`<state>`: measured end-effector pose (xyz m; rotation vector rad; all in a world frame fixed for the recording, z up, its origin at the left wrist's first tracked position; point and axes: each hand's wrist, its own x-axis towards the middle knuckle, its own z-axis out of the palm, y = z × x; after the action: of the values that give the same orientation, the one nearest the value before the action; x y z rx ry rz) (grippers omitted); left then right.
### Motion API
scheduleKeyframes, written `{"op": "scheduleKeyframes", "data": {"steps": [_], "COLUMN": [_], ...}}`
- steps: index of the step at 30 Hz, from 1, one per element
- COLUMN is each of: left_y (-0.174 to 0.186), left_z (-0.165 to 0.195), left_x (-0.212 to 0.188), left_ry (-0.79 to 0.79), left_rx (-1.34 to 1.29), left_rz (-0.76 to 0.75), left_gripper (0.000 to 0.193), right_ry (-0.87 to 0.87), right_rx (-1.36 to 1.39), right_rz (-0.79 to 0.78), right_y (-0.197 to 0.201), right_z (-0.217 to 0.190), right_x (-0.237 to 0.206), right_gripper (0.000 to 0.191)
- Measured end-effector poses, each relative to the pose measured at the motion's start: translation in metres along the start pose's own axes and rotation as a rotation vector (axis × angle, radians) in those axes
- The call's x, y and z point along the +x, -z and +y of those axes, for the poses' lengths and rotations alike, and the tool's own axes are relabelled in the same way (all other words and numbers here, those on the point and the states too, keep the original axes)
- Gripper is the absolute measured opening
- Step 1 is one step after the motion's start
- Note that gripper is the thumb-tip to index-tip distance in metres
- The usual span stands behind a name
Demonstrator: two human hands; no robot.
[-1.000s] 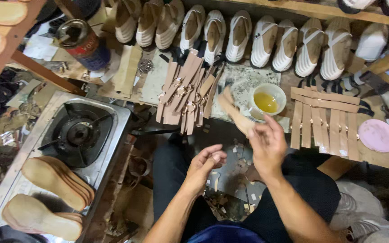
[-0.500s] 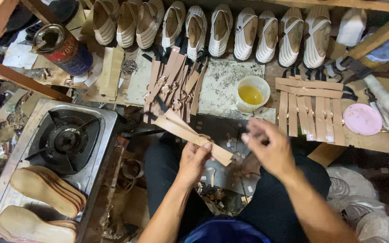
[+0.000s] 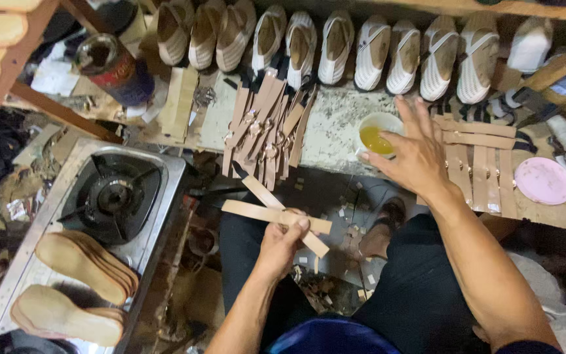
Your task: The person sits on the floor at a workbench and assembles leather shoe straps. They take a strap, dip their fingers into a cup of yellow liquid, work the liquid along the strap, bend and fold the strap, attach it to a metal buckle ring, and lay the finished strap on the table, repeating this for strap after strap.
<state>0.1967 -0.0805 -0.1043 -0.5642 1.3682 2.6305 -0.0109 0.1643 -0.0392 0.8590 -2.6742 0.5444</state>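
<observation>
Head view, nearest the body: two crossed tan straps (image 3: 276, 213) are pinched in the left hand (image 3: 282, 244), thumb on top at the crossing, the flat, matte strips jutting out to both sides of the fist over dark trousers. Half a second ago the right hand (image 3: 414, 157) was curled close beside the straps; it has since been lifted away and is now spread open, fingers splayed, just beside a small white cup (image 3: 378, 134) of yellow liquid, its fingertips above the cup's right rim. The straps are thus held well apart from the right hand, lower and to the left of it.

To the left, a steel gas stove (image 3: 109, 196) with a black burner is seen, and stacked tan soles (image 3: 80, 265), oval and smooth, are laid on its metal top.

Farther off, on the speckled, worn bench (image 3: 335, 128), a fan of buckled tan straps (image 3: 266, 128) is piled, and flat cut strips (image 3: 483, 160) are laid under and beyond the right hand, beside a round pink lid (image 3: 545, 180). A rusty red can (image 3: 113, 65) stands at the left. Along the back, a row of white woven shoes (image 3: 361, 49) is lined up, toes down.
</observation>
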Motion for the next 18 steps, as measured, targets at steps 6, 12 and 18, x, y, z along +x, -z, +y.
{"op": "scheduleKeyframes", "data": {"steps": [6,12,18], "left_y": [-0.004,-0.024,-0.033], "left_z": [0.008,0.005,0.002], "left_x": [0.005,0.005,0.003], "left_ry": [-0.060,-0.018,-0.023], "left_rx": [-0.149,-0.154,-0.099], "left_rz": [-0.100,-0.084,-0.070], "left_gripper": [0.014,0.015,0.017], "right_ry": [0.036,0.291,0.299], "right_rx": [0.345,0.352,0.206], "right_rz": [0.064,0.127,0.125], "right_y": [0.003,0.004,0.004], "right_z": [-0.045,-0.099,-0.098], "right_x": [-0.063,-0.112,-0.116], "right_gripper": [0.013,0.050,0.056]}}
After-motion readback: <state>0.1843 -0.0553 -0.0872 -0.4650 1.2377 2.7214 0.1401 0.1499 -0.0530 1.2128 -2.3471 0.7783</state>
